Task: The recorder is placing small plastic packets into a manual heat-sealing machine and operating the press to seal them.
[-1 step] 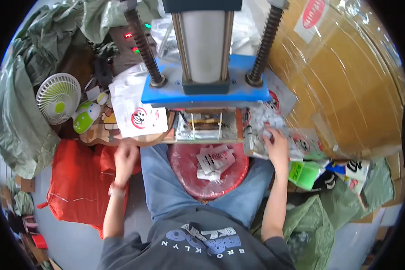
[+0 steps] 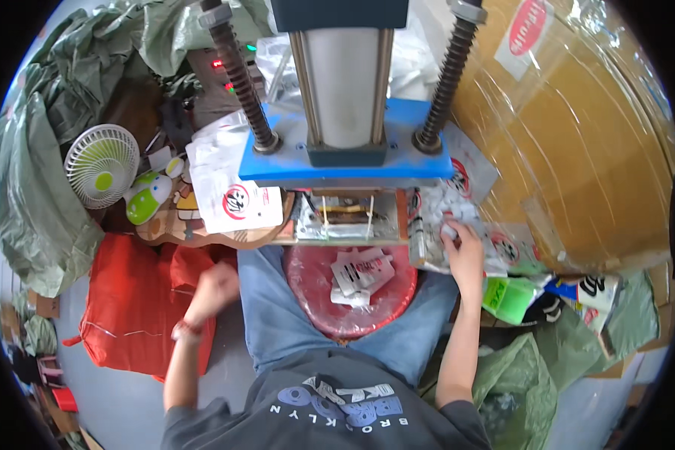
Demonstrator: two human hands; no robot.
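My right hand (image 2: 463, 246) is at the right end of the bench, thumb and fingertips closed on a small white piece (image 2: 448, 231). Around it lies a heap of small whitish pieces (image 2: 457, 204). My left hand (image 2: 216, 290), smeared by motion, hangs above a red bag (image 2: 139, 315), its fingers unclear. A stack of white printed pouches (image 2: 240, 210) lies on the bench at left. Between my knees, a red basin (image 2: 300, 281) lined with clear plastic holds several white pouches (image 2: 361, 271).
A press with a blue plate (image 2: 345, 166) and two threaded posts stands ahead, above a metal fixture (image 2: 345, 217). A small white fan (image 2: 101, 166) is at left. A big cardboard carton (image 2: 577, 142) fills the right. A bright green box (image 2: 506, 298) sits below it.
My left hand has dropped back toward my body, away from the bench edge. My right hand stays at the small pieces, a white piece showing at its fingertips.
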